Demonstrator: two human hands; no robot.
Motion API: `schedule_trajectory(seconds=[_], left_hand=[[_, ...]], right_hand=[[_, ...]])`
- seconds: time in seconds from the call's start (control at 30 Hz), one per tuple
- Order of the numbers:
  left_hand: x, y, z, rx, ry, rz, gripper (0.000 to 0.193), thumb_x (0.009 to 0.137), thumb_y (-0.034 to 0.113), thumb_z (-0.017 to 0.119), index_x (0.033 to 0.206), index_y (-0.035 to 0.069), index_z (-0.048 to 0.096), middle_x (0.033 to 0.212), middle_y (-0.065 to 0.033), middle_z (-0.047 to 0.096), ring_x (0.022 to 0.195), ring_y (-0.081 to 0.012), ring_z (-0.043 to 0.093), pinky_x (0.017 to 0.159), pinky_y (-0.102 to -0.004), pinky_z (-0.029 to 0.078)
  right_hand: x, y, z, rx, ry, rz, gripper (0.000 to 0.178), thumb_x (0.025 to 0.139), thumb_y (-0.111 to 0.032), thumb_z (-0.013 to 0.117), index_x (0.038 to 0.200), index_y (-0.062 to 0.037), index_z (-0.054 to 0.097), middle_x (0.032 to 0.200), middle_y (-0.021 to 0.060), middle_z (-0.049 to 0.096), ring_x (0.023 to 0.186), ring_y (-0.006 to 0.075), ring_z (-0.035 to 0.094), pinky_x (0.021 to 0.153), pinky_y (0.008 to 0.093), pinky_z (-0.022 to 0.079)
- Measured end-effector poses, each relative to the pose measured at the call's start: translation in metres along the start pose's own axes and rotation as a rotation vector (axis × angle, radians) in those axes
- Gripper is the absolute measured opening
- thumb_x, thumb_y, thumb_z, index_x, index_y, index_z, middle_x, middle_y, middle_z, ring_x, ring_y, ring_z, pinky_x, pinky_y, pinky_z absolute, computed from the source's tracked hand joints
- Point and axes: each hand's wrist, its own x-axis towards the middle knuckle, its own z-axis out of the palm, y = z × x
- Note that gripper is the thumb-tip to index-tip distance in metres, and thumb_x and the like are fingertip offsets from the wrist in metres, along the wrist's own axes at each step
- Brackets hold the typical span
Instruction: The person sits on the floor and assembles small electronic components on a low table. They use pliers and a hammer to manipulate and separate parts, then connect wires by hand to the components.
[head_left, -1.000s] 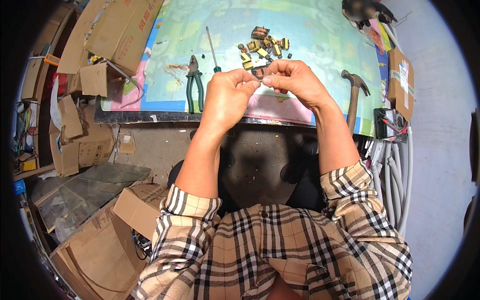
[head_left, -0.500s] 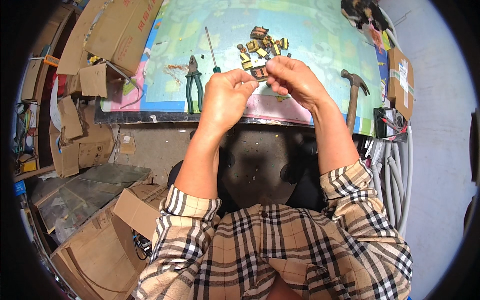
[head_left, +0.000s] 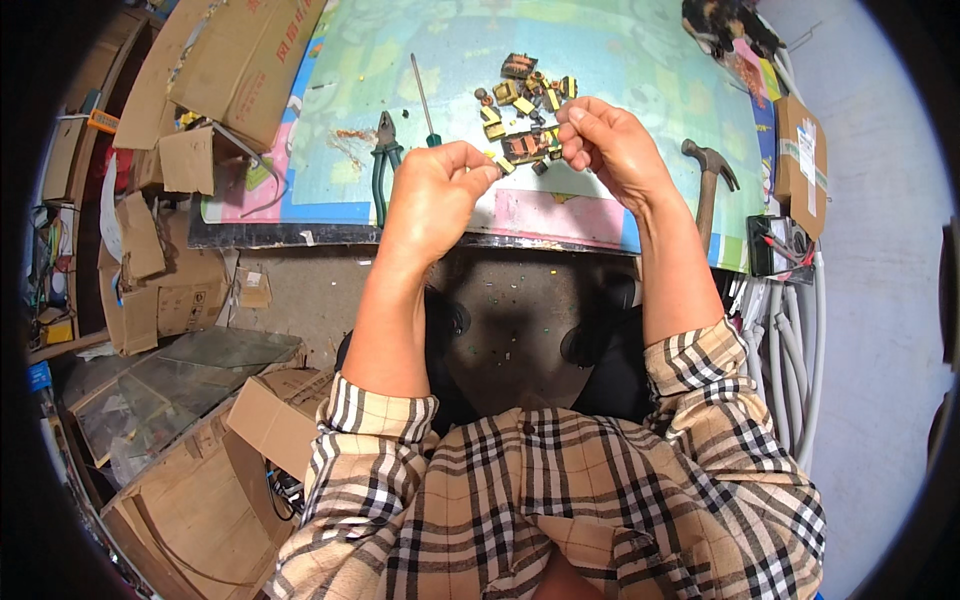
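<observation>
We've drawn our hands apart since a second ago: left hand shifted left, right hand right and toward the worktop's far edge. Left thumb and index are narrow at a small yellow piece; can't tell if it's gripped. Right fingers curl in toward the thumb; can't tell if they hold anything. Orange-and-black part lies between our hands, nearer the worktop's near edge; yellow-black pieces cluster just beyond. Pliers sit toward the near-left corner, hammer toward the near-right.
</observation>
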Motion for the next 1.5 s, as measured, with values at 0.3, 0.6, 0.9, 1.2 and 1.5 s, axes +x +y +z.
schedule_trajectory(seconds=[0.3,0.6,0.9,1.2,1.5], left_hand=[[0.003,-0.005,-0.001,-0.076,0.048,0.031,0.009,0.086,0.006,0.065,0.086,-0.003,0.067,0.074,0.0008,0.063,0.068,-0.0053,0.051,0.062,-0.0212,0.040],[0.004,-0.007,-0.001,-0.148,0.095,0.088,0.010,0.088,0.007,0.064,0.090,-0.003,0.067,0.079,-0.0013,0.065,0.073,-0.0070,0.055,0.067,-0.0221,0.043],[0.000,-0.007,0.015,-0.232,-0.077,0.005,0.020,0.094,0.016,0.060,0.102,-0.003,0.061,0.079,-0.0052,0.063,0.066,-0.0094,0.057,0.059,-0.0214,0.044],[0.002,-0.006,0.022,-0.370,0.117,0.050,0.011,0.090,0.007,0.060,0.095,-0.002,0.063,0.071,0.0013,0.060,0.061,-0.0029,0.048,0.054,-0.0190,0.036],[0.004,-0.003,0.027,-0.070,0.314,0.138,0.010,0.081,0.007,0.063,0.082,-0.002,0.066,0.054,-0.0035,0.055,0.050,-0.0071,0.045,0.048,-0.0290,0.038]], right_hand=[[-0.005,0.001,0.010,-0.342,-0.049,-0.024,0.027,0.097,-0.025,0.053,0.106,-0.0013,0.063,0.083,0.0014,0.063,0.067,0.0063,0.056,0.052,0.0209,0.038],[-0.003,0.008,0.020,-0.374,-0.142,-0.024,0.024,0.088,-0.013,0.065,0.108,0.0017,0.062,0.086,0.0046,0.066,0.072,0.0092,0.062,0.061,0.0218,0.048],[-0.003,0.019,0.033,-0.574,0.039,-0.421,0.014,0.084,-0.003,0.066,0.098,-0.0001,0.063,0.088,0.0065,0.065,0.076,0.0109,0.063,0.069,0.0262,0.051],[-0.006,0.020,0.040,-0.530,-0.076,-0.337,0.017,0.082,-0.003,0.069,0.098,-0.0006,0.062,0.084,0.0029,0.065,0.078,0.0083,0.063,0.067,0.0240,0.051],[-0.007,0.018,0.042,-0.383,-0.062,-0.247,0.012,0.088,-0.009,0.065,0.094,0.0008,0.061,0.077,0.0038,0.065,0.066,0.0088,0.063,0.061,0.0231,0.049]])
